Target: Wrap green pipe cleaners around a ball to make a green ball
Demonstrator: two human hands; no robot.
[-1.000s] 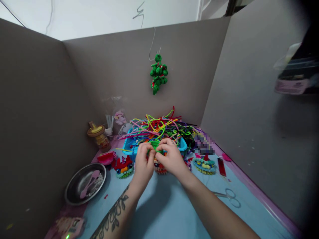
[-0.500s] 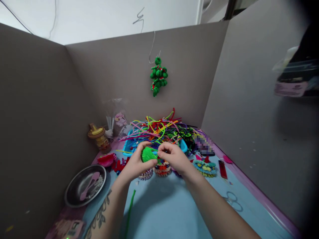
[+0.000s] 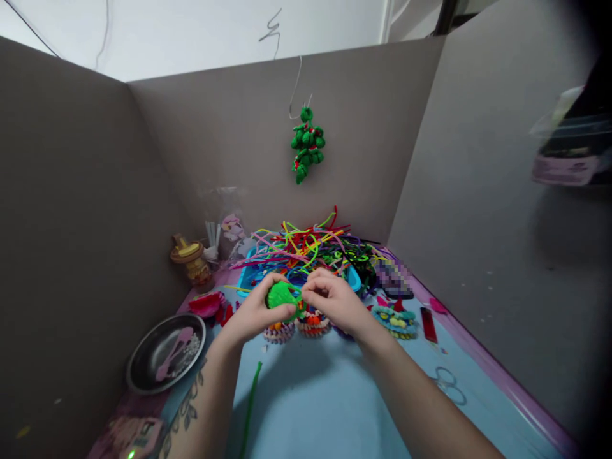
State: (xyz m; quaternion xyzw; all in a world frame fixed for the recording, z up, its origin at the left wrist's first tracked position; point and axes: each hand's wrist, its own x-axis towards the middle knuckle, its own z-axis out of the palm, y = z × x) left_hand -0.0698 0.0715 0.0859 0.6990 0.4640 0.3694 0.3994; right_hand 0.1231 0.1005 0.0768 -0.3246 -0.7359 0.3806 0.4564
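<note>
My left hand [image 3: 257, 312] grips a bright green fuzzy piece of coiled pipe cleaner [image 3: 278, 296], thumb below and fingers around the top. At its right side, my right hand [image 3: 335, 303] pinches a thin green end of the same pipe cleaner, which bows out from the coil between the hands. My right fingertips partly hide that end. Below the hands, a loose green pipe cleaner [image 3: 251, 408] lies on the blue mat [image 3: 325, 395].
Behind my hands stands a blue basket [image 3: 354, 280] heaped with coloured pipe cleaners [image 3: 306, 245]. Finished coiled pieces [image 3: 313, 324] sit just beyond. A metal bowl [image 3: 143, 357] is left, scissors [image 3: 449, 386] right. A green ornament [image 3: 308, 143] hangs on the back panel.
My left hand and the green piece have shifted slightly left, away from my right fingers. The strand between them now bows more visibly. The view has also moved a little.
</note>
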